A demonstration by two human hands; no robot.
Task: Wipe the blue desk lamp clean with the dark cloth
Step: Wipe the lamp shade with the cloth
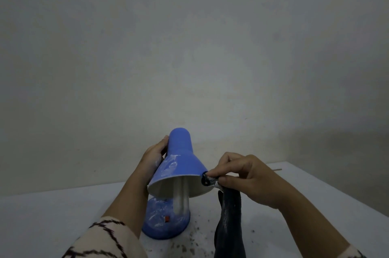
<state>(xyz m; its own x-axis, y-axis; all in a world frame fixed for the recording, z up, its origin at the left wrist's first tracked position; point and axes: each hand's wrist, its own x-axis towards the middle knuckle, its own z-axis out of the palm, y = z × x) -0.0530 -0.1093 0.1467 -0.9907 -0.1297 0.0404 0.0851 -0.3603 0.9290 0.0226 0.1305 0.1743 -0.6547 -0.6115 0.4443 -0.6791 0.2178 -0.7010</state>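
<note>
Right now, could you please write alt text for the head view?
A person's left hand steadies a blue desk lamp's shade while the right hand pinches a dark cloth against its rim. White smears mark shade and base; dark specks dot the white table.

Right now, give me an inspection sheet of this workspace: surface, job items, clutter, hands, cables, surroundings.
Surface: white table, dusty, with dark specks near the front.
Job's things: blue desk lamp stands on its base; white smears on the shade and base. Dark cloth hangs from the shade rim down toward the table, whitened at the top.
Clutter: thin stick at the table's far right edge; dark crumbs beside the lamp base.
Hands: left hand holds the shade's neck; right hand pinches the cloth against the shade rim.
Cables: nothing seen.
Surroundings: plain pale wall behind the table.
</note>
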